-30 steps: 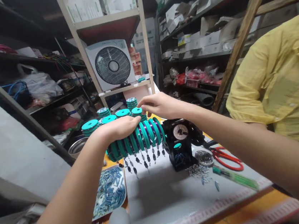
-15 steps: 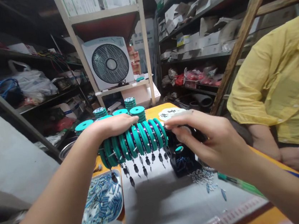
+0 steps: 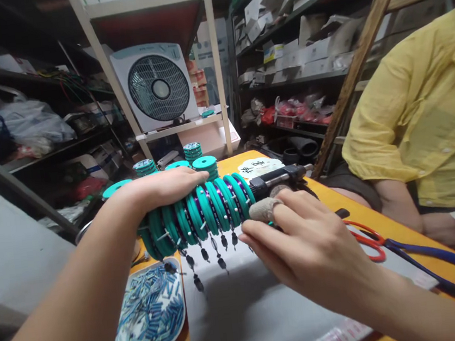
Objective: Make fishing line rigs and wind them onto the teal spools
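A row of green line spools [image 3: 205, 211] is packed side by side on a dark shaft [image 3: 280, 177], with purple and dark bands and white pins between them. Small black pieces [image 3: 205, 254] dangle on line below. My left hand [image 3: 167, 187] lies across the top of the spools, fingers stretched out nearly flat; its thumb is hidden. At the right end of the row, my right hand [image 3: 312, 232] is closed in a pinch, a grey finger cover [image 3: 264, 210] on one finger. What lies between its fingertips is too small or hidden to tell.
A white tray [image 3: 183, 301] of small blue tubes [image 3: 149, 311] stands at left. Stacked green spools [image 3: 204, 165] are behind. Red-handled scissors [image 3: 379, 254] and blue-handled pliers [image 3: 434, 251] lie at right, near a person in a yellow shirt [image 3: 420, 132]. A box fan [image 3: 158, 88] stands on the shelf.
My right hand has come down from beside the shaft to the lower front of the rightmost spools. My left hand stays on the row. The shaft, scissors and pliers now show.
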`<state>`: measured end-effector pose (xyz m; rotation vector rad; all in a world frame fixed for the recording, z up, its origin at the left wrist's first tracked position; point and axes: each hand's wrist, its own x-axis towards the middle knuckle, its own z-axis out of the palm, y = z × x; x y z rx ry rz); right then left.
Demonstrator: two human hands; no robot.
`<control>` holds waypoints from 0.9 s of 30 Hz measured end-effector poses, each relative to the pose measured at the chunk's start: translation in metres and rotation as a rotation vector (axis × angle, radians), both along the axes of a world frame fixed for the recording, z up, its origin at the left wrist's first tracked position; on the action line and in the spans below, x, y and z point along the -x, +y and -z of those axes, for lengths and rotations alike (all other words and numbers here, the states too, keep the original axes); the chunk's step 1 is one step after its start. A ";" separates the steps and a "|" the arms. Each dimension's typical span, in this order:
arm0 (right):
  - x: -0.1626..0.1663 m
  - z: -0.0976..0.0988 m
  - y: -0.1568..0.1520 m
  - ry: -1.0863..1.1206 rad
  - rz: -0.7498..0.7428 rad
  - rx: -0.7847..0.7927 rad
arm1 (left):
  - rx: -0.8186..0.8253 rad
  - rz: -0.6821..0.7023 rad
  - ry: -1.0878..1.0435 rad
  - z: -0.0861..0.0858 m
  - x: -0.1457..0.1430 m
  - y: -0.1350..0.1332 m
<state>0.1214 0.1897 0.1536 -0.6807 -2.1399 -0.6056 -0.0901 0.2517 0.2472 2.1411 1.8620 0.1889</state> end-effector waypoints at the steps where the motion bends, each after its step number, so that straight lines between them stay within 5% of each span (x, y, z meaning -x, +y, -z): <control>1: -0.001 0.000 0.000 0.001 -0.005 0.017 | 0.010 -0.013 -0.013 0.000 -0.001 -0.001; 27: 0.007 -0.023 0.004 -0.076 0.003 0.061 | -0.034 -0.027 0.036 0.002 0.000 0.002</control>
